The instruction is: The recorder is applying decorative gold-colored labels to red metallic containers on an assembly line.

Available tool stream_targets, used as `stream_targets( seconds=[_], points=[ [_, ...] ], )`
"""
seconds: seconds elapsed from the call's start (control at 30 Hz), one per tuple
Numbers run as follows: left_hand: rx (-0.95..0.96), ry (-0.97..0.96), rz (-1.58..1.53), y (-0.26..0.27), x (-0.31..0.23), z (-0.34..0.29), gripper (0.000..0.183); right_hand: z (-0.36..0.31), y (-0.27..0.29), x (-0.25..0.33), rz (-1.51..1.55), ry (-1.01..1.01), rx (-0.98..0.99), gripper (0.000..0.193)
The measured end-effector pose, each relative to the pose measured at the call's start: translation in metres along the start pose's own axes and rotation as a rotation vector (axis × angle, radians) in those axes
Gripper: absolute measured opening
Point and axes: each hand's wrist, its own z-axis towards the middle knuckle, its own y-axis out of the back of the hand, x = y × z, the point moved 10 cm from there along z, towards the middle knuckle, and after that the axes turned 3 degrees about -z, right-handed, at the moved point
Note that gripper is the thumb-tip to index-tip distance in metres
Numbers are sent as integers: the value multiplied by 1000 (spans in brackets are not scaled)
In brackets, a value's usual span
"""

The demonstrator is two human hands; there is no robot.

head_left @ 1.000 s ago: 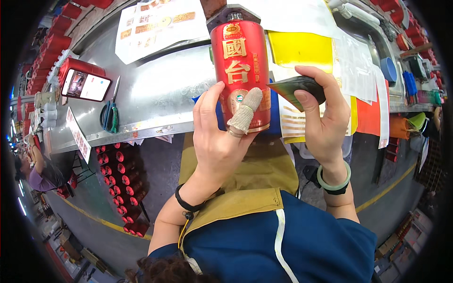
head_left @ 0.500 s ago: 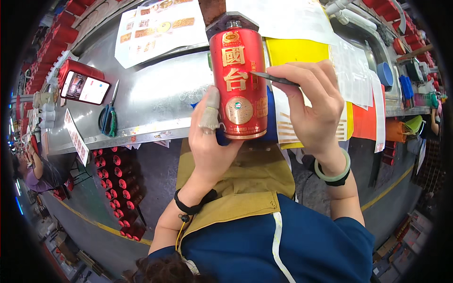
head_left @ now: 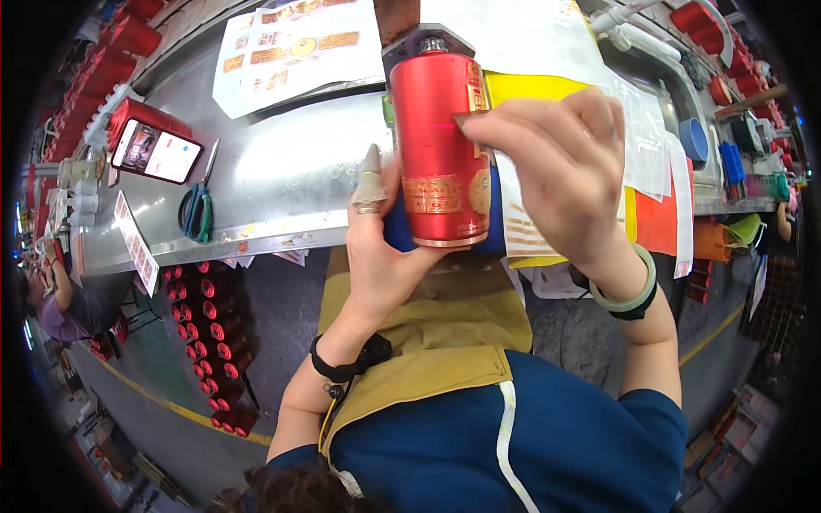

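Observation:
A red bottle (head_left: 425,137) with gold lettering lies against a grey angular holder (head_left: 410,44), its neck pointing away from me. My left hand (head_left: 380,256) steadies it at the lower left. The thumb presses near the base, a pale finger cot (head_left: 369,184) covers one finger, and the other fingers are partly hidden. At the bottle's right side, my right hand (head_left: 560,162) is closed around dark tweezers (head_left: 463,119). Only their tip shows, close to the red surface beside the gold characters; the rest is hidden by my fingers.
Left on the metal table (head_left: 282,184) are a phone (head_left: 156,152), scissors (head_left: 197,205) and a sticker strip (head_left: 135,239). Sheets of gold stickers (head_left: 299,51) lie behind; yellow and white sheets (head_left: 633,128) lie right. Red bottles (head_left: 205,342) stand below the table's edge.
The bottle has turned about its length, carrying the large gold characters round to the right and bringing a lower gold label to the front. My right hand has tilted, hiding most of the tweezers.

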Motion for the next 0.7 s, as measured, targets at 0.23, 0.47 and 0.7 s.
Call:
stream_targets(
  seconds=[0.23,0.47,0.7],
  points=[
    [49,-181,279,0,-27,0,102,4,-18,24,107,46,139,24],
    [43,-272,322,-3,-38,3,92,-5,-19,54,246,97,199,26],
    [175,-146,296,2,-11,2,106,28,19,-11,94,-73,9,26]
  ],
)
